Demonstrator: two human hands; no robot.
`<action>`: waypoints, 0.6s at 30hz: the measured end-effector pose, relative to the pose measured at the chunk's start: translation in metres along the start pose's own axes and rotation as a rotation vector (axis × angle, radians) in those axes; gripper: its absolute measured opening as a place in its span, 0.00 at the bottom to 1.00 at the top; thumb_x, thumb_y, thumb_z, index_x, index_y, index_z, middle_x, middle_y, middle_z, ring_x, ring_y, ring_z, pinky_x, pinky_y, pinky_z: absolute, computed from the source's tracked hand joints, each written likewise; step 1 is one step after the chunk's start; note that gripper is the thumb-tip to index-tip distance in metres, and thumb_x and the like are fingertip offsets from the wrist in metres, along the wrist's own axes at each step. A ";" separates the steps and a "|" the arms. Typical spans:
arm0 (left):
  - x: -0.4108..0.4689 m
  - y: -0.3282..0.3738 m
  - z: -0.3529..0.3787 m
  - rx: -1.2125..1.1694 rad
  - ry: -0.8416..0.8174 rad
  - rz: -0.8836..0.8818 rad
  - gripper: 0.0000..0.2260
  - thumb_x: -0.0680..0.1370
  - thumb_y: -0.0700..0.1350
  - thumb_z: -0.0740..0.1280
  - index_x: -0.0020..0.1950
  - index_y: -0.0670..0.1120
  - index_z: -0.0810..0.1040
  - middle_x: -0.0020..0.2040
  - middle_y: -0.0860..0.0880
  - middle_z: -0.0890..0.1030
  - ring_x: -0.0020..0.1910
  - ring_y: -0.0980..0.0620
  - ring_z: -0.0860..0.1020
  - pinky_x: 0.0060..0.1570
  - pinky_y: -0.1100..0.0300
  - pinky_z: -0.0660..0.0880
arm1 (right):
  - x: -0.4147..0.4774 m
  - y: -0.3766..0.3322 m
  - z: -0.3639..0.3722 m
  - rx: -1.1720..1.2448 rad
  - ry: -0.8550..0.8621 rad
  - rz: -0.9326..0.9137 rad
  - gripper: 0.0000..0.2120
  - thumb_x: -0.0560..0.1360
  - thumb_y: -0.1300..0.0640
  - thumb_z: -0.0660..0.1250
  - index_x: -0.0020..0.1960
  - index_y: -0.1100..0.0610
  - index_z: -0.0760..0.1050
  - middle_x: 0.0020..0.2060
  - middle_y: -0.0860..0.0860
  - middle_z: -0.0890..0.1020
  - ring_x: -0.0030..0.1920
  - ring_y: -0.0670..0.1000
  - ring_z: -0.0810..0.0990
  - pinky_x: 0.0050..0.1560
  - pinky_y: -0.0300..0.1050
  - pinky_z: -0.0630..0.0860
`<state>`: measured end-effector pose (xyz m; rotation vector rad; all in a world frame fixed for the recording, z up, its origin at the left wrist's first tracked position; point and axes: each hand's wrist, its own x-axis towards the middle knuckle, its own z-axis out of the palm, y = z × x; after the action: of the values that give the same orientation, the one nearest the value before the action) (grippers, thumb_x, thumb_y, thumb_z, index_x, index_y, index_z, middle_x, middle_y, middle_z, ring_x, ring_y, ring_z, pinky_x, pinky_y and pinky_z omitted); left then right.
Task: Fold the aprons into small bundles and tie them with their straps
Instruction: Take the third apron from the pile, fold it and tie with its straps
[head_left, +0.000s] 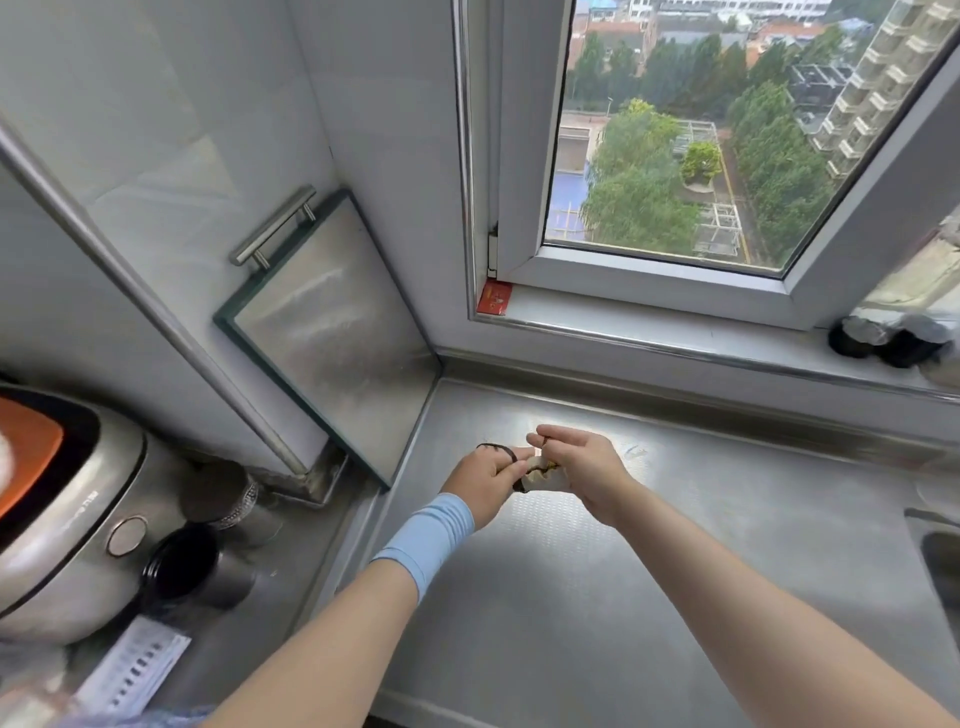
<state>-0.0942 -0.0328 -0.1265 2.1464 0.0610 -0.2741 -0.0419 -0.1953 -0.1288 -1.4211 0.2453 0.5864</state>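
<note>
The left forearm (322, 649), with a light blue wristband (431, 540), and the right forearm (753, 597) meet over the steel counter (571, 597). The apron (545, 475) is a tiny cream wad with dark edging. The left hand (488, 480) is curled tight on it, and the right hand (582, 467) pinches the dark strap (501, 449) that loops over the left knuckles. The hands cover most of the bundle, so I can't make out any knot.

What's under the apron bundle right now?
Only the steel counter shows beneath the apron bundle; left hand and right hand grip its sides, hiding whether it touches.
</note>
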 end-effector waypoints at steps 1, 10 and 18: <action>0.001 -0.002 0.004 -0.015 -0.010 -0.012 0.14 0.81 0.47 0.61 0.64 0.49 0.79 0.59 0.53 0.80 0.55 0.55 0.76 0.57 0.64 0.71 | 0.001 0.007 -0.001 -0.020 0.015 -0.029 0.17 0.74 0.68 0.66 0.62 0.60 0.77 0.55 0.53 0.84 0.53 0.58 0.85 0.54 0.57 0.82; 0.005 -0.037 0.065 0.117 0.021 -0.233 0.15 0.80 0.47 0.63 0.45 0.38 0.83 0.48 0.44 0.78 0.49 0.47 0.76 0.54 0.56 0.70 | -0.006 0.085 -0.012 -0.446 0.019 -0.158 0.27 0.67 0.56 0.68 0.67 0.51 0.77 0.57 0.43 0.83 0.50 0.39 0.81 0.52 0.43 0.80; -0.007 -0.046 0.110 0.080 0.057 -0.299 0.17 0.80 0.50 0.63 0.38 0.39 0.79 0.38 0.48 0.74 0.40 0.50 0.72 0.43 0.59 0.67 | -0.004 0.116 -0.034 -0.060 0.236 0.074 0.12 0.72 0.60 0.75 0.55 0.56 0.81 0.47 0.51 0.86 0.49 0.49 0.85 0.52 0.41 0.81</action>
<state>-0.1273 -0.0978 -0.2213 2.2220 0.4118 -0.3932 -0.0988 -0.2251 -0.2314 -1.5450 0.4726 0.4891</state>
